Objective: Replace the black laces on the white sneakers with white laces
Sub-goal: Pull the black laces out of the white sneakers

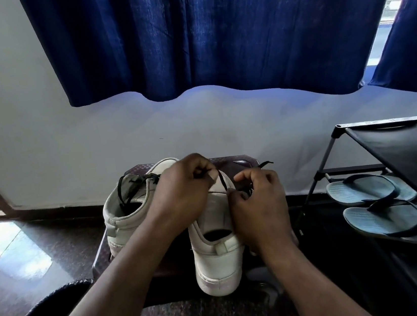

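While the near sneaker stands heel-first on the desk, presenting its eyelets to both hands, the left hand hovers above the tongue, its grip pinching the black lace taut. The right hand, fingers curled, pinches the lace at the eyelets, apparently steadying it. The second sneaker has black laces.

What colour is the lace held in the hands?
The lace is black, seen best in the head view.
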Motion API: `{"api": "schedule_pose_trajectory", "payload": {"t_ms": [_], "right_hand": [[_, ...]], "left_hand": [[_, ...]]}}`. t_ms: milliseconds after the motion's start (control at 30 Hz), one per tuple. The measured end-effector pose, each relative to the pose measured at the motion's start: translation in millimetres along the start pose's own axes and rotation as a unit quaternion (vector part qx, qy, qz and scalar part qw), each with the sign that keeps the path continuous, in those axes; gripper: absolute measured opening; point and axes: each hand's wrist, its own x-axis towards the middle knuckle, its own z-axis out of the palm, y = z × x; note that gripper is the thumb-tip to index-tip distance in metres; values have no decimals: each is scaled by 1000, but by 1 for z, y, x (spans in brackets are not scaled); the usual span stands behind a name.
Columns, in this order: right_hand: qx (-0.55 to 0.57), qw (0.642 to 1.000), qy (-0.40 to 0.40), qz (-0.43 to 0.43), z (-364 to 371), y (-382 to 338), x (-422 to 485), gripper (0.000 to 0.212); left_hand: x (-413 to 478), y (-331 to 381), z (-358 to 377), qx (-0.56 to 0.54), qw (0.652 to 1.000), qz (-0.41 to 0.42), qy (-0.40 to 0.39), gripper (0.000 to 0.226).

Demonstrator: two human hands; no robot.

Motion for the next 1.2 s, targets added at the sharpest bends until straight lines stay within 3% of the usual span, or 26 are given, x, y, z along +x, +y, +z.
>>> {"api": "schedule_pose_trajectory", "payload": {"t_ms": [67,233,367,400,467,533,600,633,700,767,800,867,933,1000,1100,1200], "right_hand": [[-4,1000,1,-4,1,2,1,21],[5,1000,11,-14,4,3,1,23],[13,1000,15,-16,6,5,2,21],[13,1000,16,-17,7,5,2,21],[17,999,18,-21,7,5,1,20],[16,999,20,-20,7,6,2,21],[11,1000,15,-17,7,7,2,24],[11,1000,12,-17,7,6,2,24],[11,1000,12,-20,8,6,3,24],[6,1000,14,-18,7,5,3,24],[2,1000,13,-14,7,5,3,25],[1,1000,15,-15,6,4,3,26],[3,1000,19,-21,5,4,2,27],[4,999,20,-24,6,3,2,27],[8,999,24,-26,7,2,1,19],[9,999,26,-26,9,3,1,20]], "left_hand": [[2,1,-8,-29,999,-19,-11,14],[1,5,-8,229,971,67,-5,14],[1,2,-3,300,950,80,8,11],[2,3,-4,250,966,67,9,12],[2,7,-8,26,999,27,-6,16],[3,9,-13,-167,986,5,-8,20],[4,8,-18,-198,980,5,-22,21],[5,7,-20,-146,989,8,-31,19],[6,3,-24,75,996,30,-38,19],[4,4,-27,286,955,74,-30,16],[3,4,-28,342,935,91,-30,15],[1,4,-28,349,931,101,-16,15],[1,5,-26,233,969,81,2,14],[3,6,-26,-14,999,41,-7,13],[-2,18,-31,-327,944,48,-18,18],[-6,24,-35,-438,898,17,-28,25]]}}
